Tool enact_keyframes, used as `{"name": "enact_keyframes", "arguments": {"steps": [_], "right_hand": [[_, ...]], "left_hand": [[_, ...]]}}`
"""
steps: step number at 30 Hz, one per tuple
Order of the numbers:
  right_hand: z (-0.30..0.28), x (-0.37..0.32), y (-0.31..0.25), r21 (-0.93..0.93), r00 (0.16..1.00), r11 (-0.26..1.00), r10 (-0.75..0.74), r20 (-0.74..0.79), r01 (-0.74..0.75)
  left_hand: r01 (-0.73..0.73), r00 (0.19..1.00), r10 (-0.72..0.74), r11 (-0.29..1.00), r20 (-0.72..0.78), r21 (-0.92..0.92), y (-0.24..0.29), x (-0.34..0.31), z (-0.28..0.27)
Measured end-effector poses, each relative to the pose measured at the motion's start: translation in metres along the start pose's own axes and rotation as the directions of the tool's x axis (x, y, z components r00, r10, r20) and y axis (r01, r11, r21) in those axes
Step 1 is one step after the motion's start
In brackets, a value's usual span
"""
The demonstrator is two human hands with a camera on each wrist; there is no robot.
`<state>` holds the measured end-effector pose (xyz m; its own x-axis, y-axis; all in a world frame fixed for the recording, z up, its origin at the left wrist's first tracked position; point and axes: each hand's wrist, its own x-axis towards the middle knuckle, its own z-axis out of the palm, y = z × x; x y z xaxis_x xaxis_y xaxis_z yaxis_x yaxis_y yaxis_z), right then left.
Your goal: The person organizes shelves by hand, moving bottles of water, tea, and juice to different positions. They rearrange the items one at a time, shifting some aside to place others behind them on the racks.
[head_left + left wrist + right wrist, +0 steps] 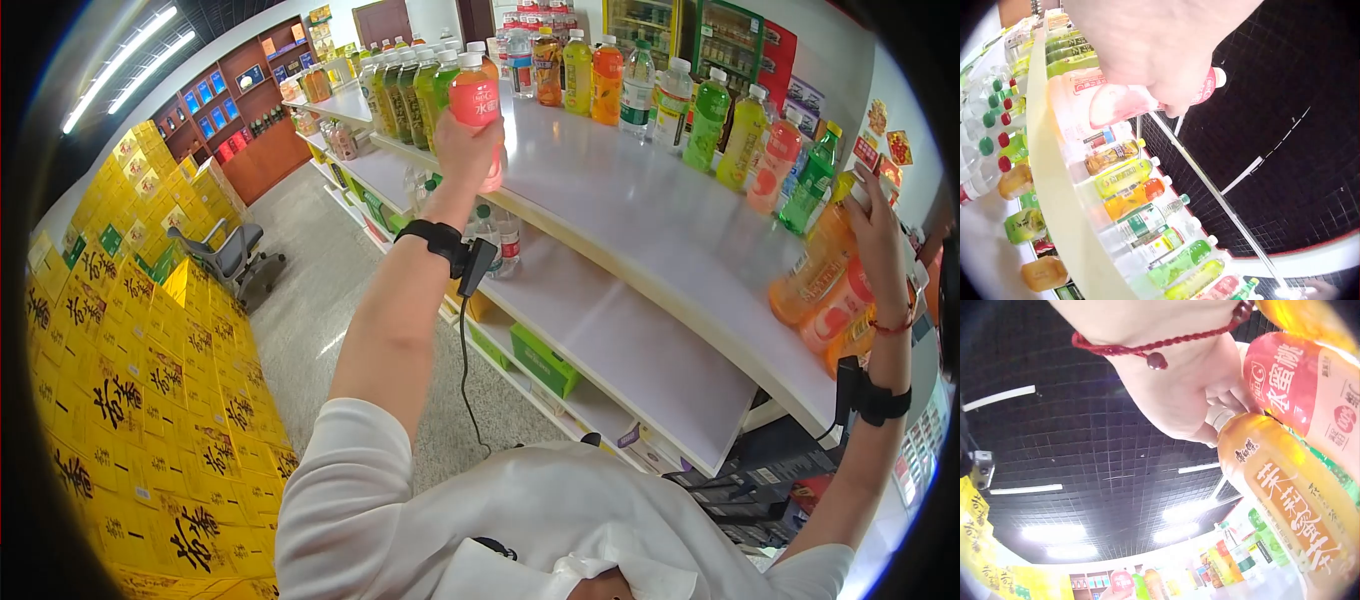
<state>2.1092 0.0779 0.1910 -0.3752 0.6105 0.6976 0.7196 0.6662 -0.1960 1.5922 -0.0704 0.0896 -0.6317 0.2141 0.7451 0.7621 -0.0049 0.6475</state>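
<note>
My left hand [466, 158] grips a pink peach juice bottle [474, 98] around its upper part, upright at the front edge of the shelf top. Green tea bottles [408, 100] stand in rows just beside it. In the left wrist view, the juice bottle [1110, 106] shows its peach label below my fingers. At the other end of the shelf, my right hand [880, 235] holds an amber jasmine honey tea bottle [812, 268] by its cap. The right wrist view shows the tea bottle [1285, 487] tilted, close to another peach juice bottle [1291, 387].
A line of mixed drinks, among them an orange bottle [606, 80] and a green bottle [707, 120], runs along the back of the white shelf top [610, 175]. Lower shelves hold water bottles [508, 240] and a green box [543, 360]. Yellow cartons [150, 410] are stacked at left.
</note>
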Motion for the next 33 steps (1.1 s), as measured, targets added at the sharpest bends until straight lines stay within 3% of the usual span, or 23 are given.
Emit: {"name": "enact_keyframes", "arguments": {"steps": [2,5,8,10,12,14,18,20,22,23,25,27,29,33], "right_hand": [[0.005,0.001,0.011,0.045,0.998,0.999,-0.005,-0.062,0.008],[0.011,0.003,0.028,-0.002,0.995,0.999,0.035,-0.096,-0.035],[0.008,0.005,0.027,-0.113,0.985,0.990,-0.100,-0.141,0.085],[-0.003,0.005,0.007,-0.082,0.984,0.984,0.165,0.065,-0.159],[-0.005,0.000,-0.004,-0.153,0.986,0.977,0.160,0.045,-0.151],[-0.006,0.001,-0.011,-0.221,0.988,0.964,0.154,0.023,-0.145],[-0.003,0.010,-0.004,-0.050,0.985,0.986,0.163,0.055,-0.160],[0.006,0.017,-0.001,0.004,0.983,0.986,0.164,0.077,-0.165],[0.018,0.024,-0.004,0.092,0.999,0.995,0.039,-0.021,-0.037],[0.024,0.028,-0.010,0.087,0.999,0.995,0.045,-0.011,-0.044],[0.034,0.040,-0.030,0.062,0.997,0.997,0.052,0.052,-0.055],[0.051,0.053,-0.051,0.161,0.996,0.987,0.016,0.084,-0.029],[0.063,0.062,-0.098,0.163,0.992,0.986,0.017,0.128,-0.038],[0.121,0.104,-0.133,0.334,0.979,0.931,-0.187,0.081,0.151]], "left_hand": [[-0.112,0.990,0.112,0.994,-0.080,0.010,-0.021,0.012,0.003],[-0.046,0.996,0.041,0.997,-0.085,-0.057,-0.024,0.017,0.005],[-0.048,0.997,0.035,0.981,-0.074,-0.189,-0.019,0.017,0.011],[-0.051,0.997,0.036,0.977,-0.073,-0.207,-0.027,0.020,0.026],[-0.057,0.997,0.042,0.973,-0.071,-0.224,-0.033,0.022,0.037],[-0.062,0.997,0.057,0.995,-0.056,-0.084,-0.036,0.025,0.043],[-0.040,0.999,0.039,0.998,-0.035,-0.046,-0.042,0.023,0.050],[-0.115,0.988,0.110,0.993,-0.111,-0.035,-0.043,0.018,0.052],[-0.093,0.989,0.087,0.994,-0.116,-0.048,-0.041,0.017,0.050],[-0.078,0.990,0.070,0.995,-0.125,-0.061,-0.040,0.015,0.048],[-0.072,0.993,0.064,0.994,-0.099,-0.077,-0.037,0.012,0.043],[-0.068,0.996,0.060,0.993,-0.073,-0.102,-0.038,0.006,0.040],[-0.039,0.999,0.036,0.996,-0.035,-0.084,-0.045,0.000,0.034],[0.019,0.999,-0.017,0.998,0.028,-0.064,-0.063,-0.018,0.030]]}}
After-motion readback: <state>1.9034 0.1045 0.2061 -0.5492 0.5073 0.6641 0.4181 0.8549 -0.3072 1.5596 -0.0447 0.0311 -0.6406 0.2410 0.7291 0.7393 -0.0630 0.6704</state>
